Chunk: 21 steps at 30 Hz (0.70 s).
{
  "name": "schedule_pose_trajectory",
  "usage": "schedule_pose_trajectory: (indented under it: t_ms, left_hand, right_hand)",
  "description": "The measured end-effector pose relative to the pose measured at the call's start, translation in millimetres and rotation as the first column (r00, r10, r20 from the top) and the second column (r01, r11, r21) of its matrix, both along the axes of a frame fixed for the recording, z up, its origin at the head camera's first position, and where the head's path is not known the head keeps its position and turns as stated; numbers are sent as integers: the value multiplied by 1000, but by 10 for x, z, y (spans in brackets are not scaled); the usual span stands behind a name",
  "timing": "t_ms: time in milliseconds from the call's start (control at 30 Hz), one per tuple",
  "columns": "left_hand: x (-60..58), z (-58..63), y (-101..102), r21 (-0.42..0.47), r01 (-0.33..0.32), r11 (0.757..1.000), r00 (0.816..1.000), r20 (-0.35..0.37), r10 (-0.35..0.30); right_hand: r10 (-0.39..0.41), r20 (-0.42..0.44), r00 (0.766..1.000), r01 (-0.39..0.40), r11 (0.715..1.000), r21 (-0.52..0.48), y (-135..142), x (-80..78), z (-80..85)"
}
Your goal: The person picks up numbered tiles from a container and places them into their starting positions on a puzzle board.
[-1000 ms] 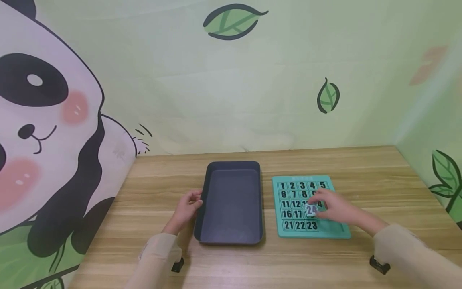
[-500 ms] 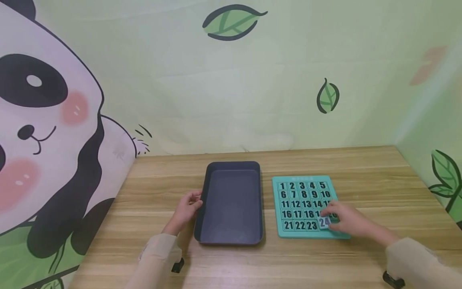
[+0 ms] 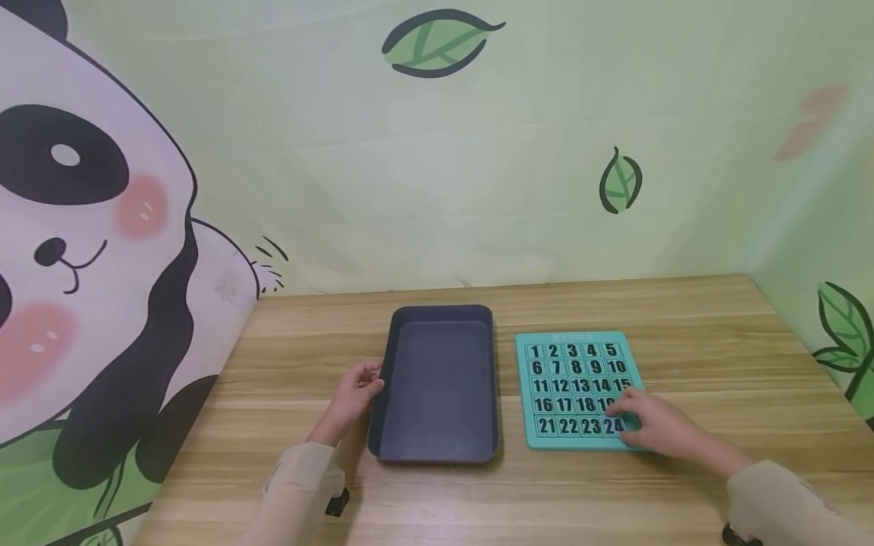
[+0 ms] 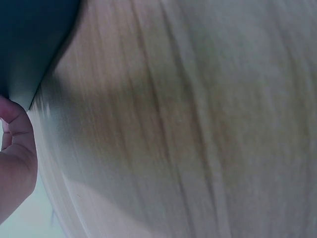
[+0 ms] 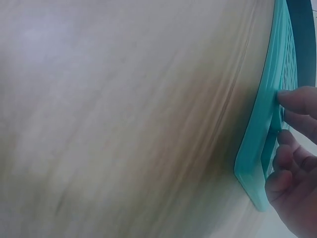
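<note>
A teal number board (image 3: 520, 394) lies on the table, with numbered tiles in rows. My right hand (image 3: 658, 428) is over its near right corner, thumb and fingers curled about the tile marked 24 (image 3: 612, 426), which sits in the bottom row beside 23. That hand covers the corner slot and part of the tile above. In the right wrist view, the fingertips (image 5: 285, 101) meet the board's edge (image 5: 262, 109). A dark, deep tray (image 3: 437, 379) stands left of the board. My left hand (image 3: 351, 398) holds its left rim, thumb and fingers bent at the edge.
The wooden table (image 3: 437, 500) carries both things, side by side with a narrow gap. Behind it rises a green wall (image 3: 328, 152) printed with a panda and leaves. A dark wrist strap (image 3: 337, 502) hangs below the left sleeve.
My right hand has carried tile 24 from over the board's middle to the near right, and the tile now lies level in the bottom row. The left hand and tray have stayed put.
</note>
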<state>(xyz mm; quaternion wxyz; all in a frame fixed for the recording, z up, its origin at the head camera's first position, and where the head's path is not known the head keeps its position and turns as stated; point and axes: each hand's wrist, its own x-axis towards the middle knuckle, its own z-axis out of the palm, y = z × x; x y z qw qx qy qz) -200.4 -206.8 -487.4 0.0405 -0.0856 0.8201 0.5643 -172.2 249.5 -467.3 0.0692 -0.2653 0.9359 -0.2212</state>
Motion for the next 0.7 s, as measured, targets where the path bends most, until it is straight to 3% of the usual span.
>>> schedule_pose_trajectory:
  t_ms: [300, 500, 700]
  left_hand:
    - [2, 12, -10, -3, 0, 1000, 1000, 5, 0]
    - [16, 32, -2, -3, -3, 1000, 1000, 1, 3]
    - [6, 26, 12, -8, 6, 1000, 1000, 0, -6]
  right_hand:
    - [4, -110, 994, 8, 994, 109, -35, 37, 6]
    - [41, -148, 988, -27, 995, 94, -19, -11, 18]
    - [-26, -142, 989, 32, 999, 36, -21, -129, 160]
